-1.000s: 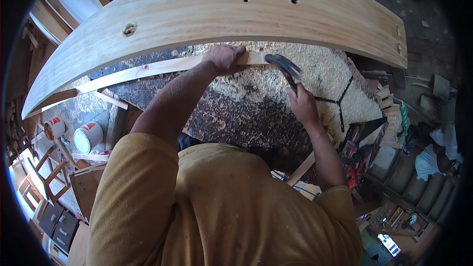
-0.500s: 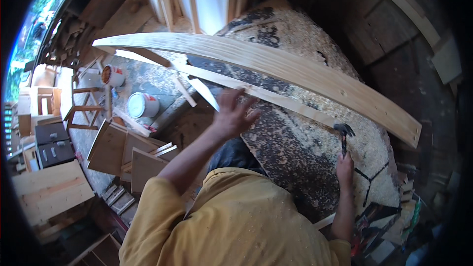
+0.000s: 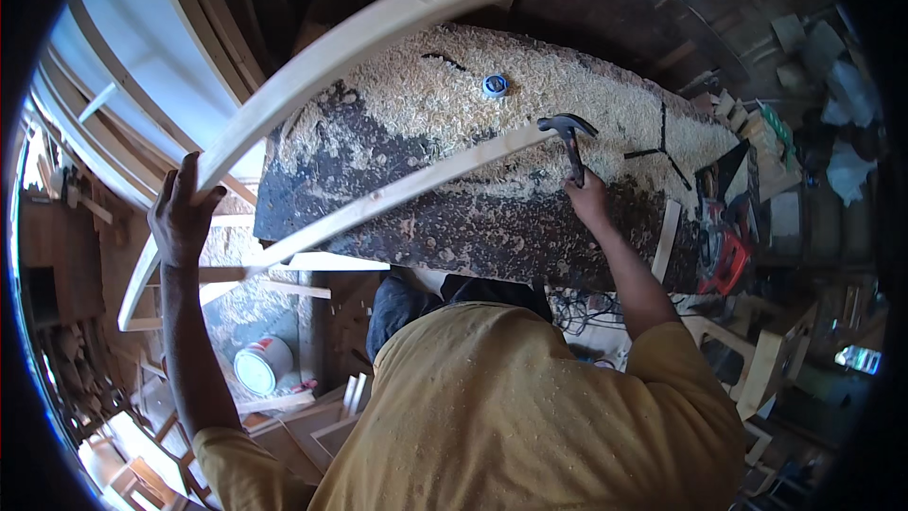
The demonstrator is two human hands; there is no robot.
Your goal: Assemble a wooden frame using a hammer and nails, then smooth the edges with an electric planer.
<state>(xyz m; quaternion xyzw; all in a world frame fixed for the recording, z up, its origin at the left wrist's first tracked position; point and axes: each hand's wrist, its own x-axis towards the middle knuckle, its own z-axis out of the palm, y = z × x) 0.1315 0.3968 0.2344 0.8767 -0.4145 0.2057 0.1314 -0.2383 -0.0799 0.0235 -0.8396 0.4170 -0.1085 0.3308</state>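
My left hand (image 3: 184, 213) is closed around the long pale wooden board (image 3: 364, 47), its thumb and fingers on either side. The board runs from the lower left up past the far side of the workbench (image 3: 454, 237). In my right hand (image 3: 588, 199) is a claw hammer (image 3: 571, 140), gripped by its handle, head up. Close to the hammer head lies the far end of a narrower wooden strip (image 3: 407, 189), which slants across the bench to the lower left. Whether the hammer touches the strip I cannot tell.
Wood shavings (image 3: 567, 99) cover much of the bench. A small round blue-and-white thing (image 3: 495, 86) sits among them. A red power tool (image 3: 724, 260) is at the bench's right end. Down left stands a white bucket (image 3: 263, 365); pale panels (image 3: 142, 19) lean at the far left.
The view has turned, shifting the bench and boards within it. My left hand has gone from open above the strip to holding the long board. My right hand still holds the hammer.
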